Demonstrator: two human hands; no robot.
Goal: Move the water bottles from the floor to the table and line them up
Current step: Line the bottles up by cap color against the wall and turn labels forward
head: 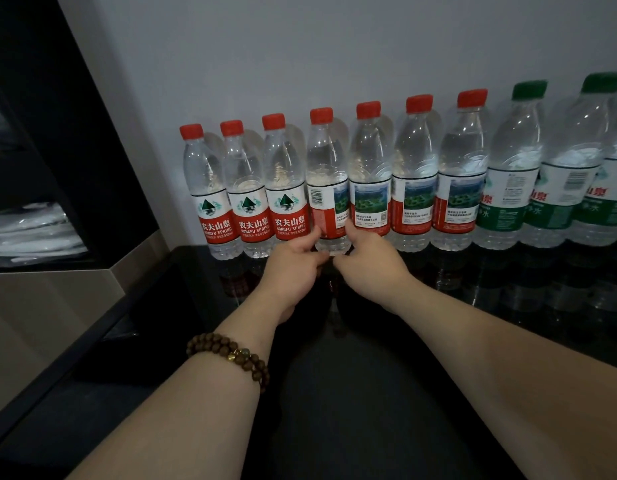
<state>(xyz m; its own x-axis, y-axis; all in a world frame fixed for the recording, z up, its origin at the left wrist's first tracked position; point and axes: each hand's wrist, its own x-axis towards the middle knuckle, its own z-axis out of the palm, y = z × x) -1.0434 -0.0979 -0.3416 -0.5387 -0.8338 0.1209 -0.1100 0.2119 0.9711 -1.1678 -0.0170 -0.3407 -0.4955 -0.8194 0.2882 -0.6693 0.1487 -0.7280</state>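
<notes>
Several clear water bottles stand upright in a row against the wall at the back of the glossy black table (369,393). Most carry red caps and red labels; the ones at the right end (514,168) have green caps and green labels. The fourth bottle from the left (326,178) is turned so its barcode faces me. My left hand (296,261) and my right hand (369,258) both grip the base of that bottle, thumbs on its lower label. A brown bead bracelet (230,355) circles my left wrist.
A pale grey wall (334,46) runs right behind the bottles. To the left stands a dark cabinet (40,133) with folded white items (33,233) on a shelf, and a beige panel (57,306) sits below it beside the table's left edge.
</notes>
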